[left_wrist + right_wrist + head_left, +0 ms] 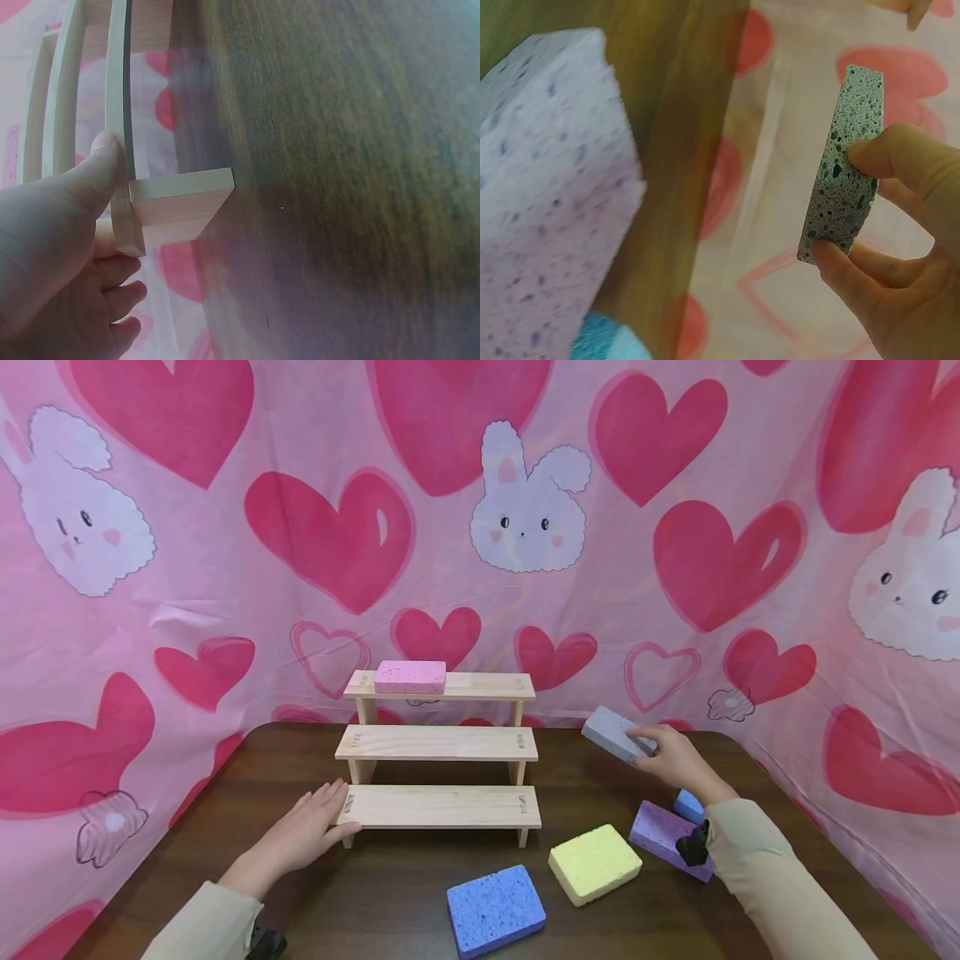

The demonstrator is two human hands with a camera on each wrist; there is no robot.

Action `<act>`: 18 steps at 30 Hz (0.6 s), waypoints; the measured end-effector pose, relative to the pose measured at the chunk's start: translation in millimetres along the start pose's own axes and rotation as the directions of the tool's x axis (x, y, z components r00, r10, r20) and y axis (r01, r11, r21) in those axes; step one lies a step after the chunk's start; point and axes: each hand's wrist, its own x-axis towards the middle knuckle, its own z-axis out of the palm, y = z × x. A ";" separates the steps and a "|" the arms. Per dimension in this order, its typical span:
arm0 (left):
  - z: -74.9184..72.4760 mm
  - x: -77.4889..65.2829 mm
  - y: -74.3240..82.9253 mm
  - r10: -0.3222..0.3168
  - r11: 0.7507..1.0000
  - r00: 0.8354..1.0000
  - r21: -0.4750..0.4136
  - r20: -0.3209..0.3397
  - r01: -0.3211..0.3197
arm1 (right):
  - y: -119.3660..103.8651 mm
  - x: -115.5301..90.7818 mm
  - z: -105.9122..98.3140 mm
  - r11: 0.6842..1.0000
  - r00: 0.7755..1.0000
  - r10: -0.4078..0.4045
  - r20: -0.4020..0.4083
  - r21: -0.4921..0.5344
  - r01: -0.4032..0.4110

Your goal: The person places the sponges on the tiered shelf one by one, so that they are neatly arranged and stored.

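Observation:
My right hand (678, 760) pinches a grey sponge (611, 732) between thumb and fingers, raised over the back right of the table. Seen from the right wrist, the grey sponge (847, 142) is tilted on its edge, its pores showing. At the left end of a three-step wooden shelf (442, 806), my left hand (296, 835) holds the corner of the lowest step. In the left wrist view the thumb lies on that step's front edge, with the fingers at its end. A pink sponge (410, 677) lies on the left part of the top step.
In front lie a blue sponge (497, 910) and a yellow sponge (596, 864). A purple sponge (660, 831) and a smaller-looking blue piece (688, 806) lie beneath my right forearm. A pink heart-and-rabbit cloth (450, 577) hangs behind the dark wooden table (375, 902).

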 end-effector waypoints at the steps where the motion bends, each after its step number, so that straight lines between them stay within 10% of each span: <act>1: 0.0 0.0 0.0 -0.001 1.000 1.000 0.001 0.001 0.001 | -2.2 0.9 -1.0 1.000 1.000 -0.010 -0.006 0.000 0.010; 18: 0.9 1.2 -1.0 -0.012 1.000 1.000 -0.010 0.007 0.012 | -42.7 16.6 -21.3 0.997 0.997 -0.077 -0.003 0.027 0.077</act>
